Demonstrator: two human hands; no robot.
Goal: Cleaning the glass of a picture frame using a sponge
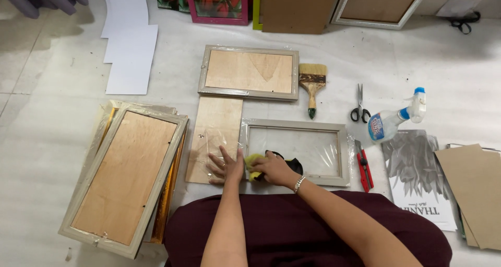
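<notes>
A pale wooden picture frame [295,125] with clear glass lies face down on the white floor in front of me. My right hand [269,168] presses a yellow and black cloth [254,161] onto the glass at the frame's near left corner. My left hand [225,165] lies flat, fingers spread, on a thin plywood backing board [216,126] just left of the frame, touching the frame's left edge. A silver bracelet sits on my right wrist.
A stack of face-down frames [125,173] lies at left, another frame [249,72] beyond. A paintbrush [312,84], scissors [359,104], spray bottle [394,121], red cutter [364,165], printed sheet [417,168] and brown boards [475,189] lie right. White paper sheets [129,43] are far left.
</notes>
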